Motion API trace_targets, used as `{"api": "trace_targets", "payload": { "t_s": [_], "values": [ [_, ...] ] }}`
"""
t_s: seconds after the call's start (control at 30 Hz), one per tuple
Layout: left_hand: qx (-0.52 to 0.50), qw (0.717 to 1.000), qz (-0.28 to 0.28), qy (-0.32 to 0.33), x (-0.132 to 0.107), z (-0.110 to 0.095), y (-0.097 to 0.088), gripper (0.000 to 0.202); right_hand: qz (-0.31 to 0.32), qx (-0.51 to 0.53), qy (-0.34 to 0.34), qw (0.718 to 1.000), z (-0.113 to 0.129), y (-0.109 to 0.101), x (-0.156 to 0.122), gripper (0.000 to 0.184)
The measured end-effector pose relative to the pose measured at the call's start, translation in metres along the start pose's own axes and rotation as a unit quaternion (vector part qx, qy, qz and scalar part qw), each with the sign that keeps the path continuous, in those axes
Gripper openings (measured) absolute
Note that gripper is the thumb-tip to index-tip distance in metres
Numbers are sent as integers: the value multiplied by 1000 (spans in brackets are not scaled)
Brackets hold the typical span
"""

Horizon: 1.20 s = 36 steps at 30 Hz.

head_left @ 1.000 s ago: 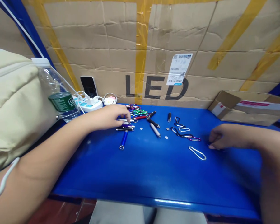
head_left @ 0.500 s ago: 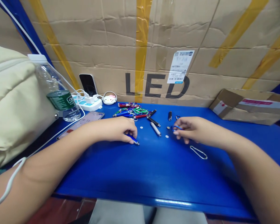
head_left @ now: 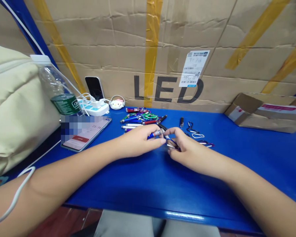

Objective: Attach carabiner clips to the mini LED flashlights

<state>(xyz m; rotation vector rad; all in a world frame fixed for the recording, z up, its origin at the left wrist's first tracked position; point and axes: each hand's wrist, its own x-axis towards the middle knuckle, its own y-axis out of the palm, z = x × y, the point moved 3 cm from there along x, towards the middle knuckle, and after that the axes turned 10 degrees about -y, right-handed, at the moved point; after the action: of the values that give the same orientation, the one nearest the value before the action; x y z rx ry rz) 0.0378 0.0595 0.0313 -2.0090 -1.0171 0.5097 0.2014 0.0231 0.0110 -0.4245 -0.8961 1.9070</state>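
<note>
My left hand is closed around a small blue keychain flashlight, whose silver end sticks out toward the right. My right hand pinches a blue carabiner clip right at that end. Both hands meet over the middle of the blue table. Behind them lies a pile of coloured flashlights and clips. Loose carabiners and a dark flashlight lie just past my right hand.
A phone with a lit screen lies at the left, beside a water bottle and a power strip. A second phone leans on the cardboard wall. An open cardboard box sits at the right. A beige bag fills the left.
Both hands came together at the table's middle. The left hand lifted the blue flashlight from the table, and the right hand brought a blue carabiner to its end.
</note>
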Motion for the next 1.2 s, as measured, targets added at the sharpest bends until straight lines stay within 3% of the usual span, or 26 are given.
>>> {"api": "trace_targets", "payload": {
  "t_s": [0.13,0.23,0.37,0.47,0.7,0.87,0.97,1.07,1.2],
  "values": [
    [-15,1000,-10,18,3,0,10,24,-15,-31,-37,999,1,3,3,27],
    [-5,999,-48,-3,6,5,8,27,-20,-155,-40,987,3,1,5,16],
    [-2,998,-60,-9,6,7,3,30,26,-359,-32,933,9,3,7,27],
    [15,999,-44,0,5,5,4,31,36,-444,-17,895,14,2,8,28],
    [5,999,24,-35,3,6,11,25,5,-460,-1,888,16,-7,7,25],
    [-101,991,73,-55,2,9,13,23,3,-468,-49,882,17,0,6,22],
    [-205,965,125,-109,-1,8,17,23,-12,-495,-69,866,18,3,7,23],
    [-327,916,179,-147,-4,3,21,20,-32,-517,-71,852,21,2,8,25],
    [-439,858,211,-167,-5,-3,27,20,-17,-515,-79,853,24,-1,8,24]
  ]
}}
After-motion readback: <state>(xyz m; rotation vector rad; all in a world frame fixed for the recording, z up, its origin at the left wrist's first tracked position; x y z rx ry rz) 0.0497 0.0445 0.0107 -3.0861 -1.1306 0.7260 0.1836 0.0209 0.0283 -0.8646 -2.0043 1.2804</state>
